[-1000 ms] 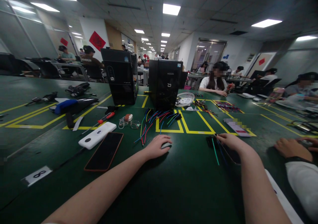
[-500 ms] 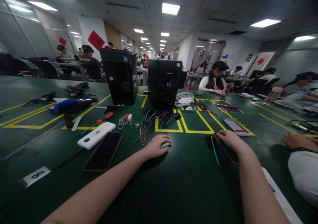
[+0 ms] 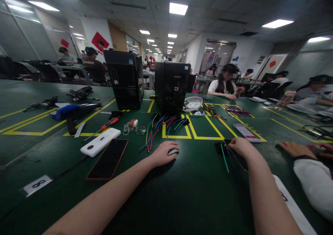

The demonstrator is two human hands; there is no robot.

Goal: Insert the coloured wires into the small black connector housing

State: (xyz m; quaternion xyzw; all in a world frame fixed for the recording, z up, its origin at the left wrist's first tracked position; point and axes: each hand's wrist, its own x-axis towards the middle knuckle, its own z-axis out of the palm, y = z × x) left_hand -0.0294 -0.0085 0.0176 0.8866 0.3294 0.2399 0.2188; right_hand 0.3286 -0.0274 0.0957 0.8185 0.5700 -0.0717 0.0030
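My left hand (image 3: 163, 152) rests on the green table, its fingers curled over a small pale grey object (image 3: 173, 152) whose kind I cannot make out. To the right, my right hand (image 3: 239, 147) has its fingertips pressed together beside a small black block (image 3: 220, 148). What they pinch is hidden. A green wire (image 3: 225, 161) and a darker blue wire trail from there toward me. Under that hand a dark phone-like slab (image 3: 238, 158) shows in part. Beyond my left hand lie loose coloured wires (image 3: 155, 131) in red, blue, green and yellow.
Two black computer towers (image 3: 125, 84) (image 3: 172, 87) stand at the back. On the left lie a dark phone (image 3: 108, 159), a white power strip (image 3: 101, 142), a screwdriver (image 3: 109, 124) and glasses (image 3: 140, 130). A white basket (image 3: 193, 103) is farther back. A co-worker's hand (image 3: 296, 149) is at right.
My right fingertips have shifted slightly at the black block, and the red wire seen there earlier no longer shows. The co-worker's hand at right has moved leftward. My left hand stays put.
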